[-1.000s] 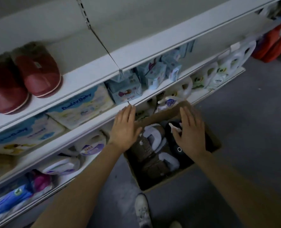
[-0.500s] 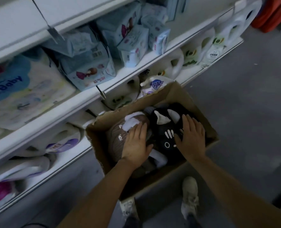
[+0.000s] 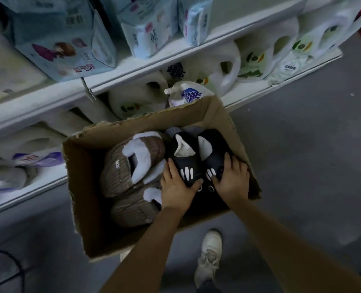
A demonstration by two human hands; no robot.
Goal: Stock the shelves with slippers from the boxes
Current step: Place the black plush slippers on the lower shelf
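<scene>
Your left hand (image 3: 178, 188) and right hand (image 3: 231, 179) each grip a black cat slipper (image 3: 187, 163) toe-end, heels pointing toward the shelf (image 3: 133, 68).

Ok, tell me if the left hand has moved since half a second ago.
Yes. The left hand has shifted right within the cardboard box, off the brown slippers onto the black slipper.

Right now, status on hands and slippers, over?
Left hand grips one black slipper, right hand the other. Both inside box. Nothing blocking.
</scene>
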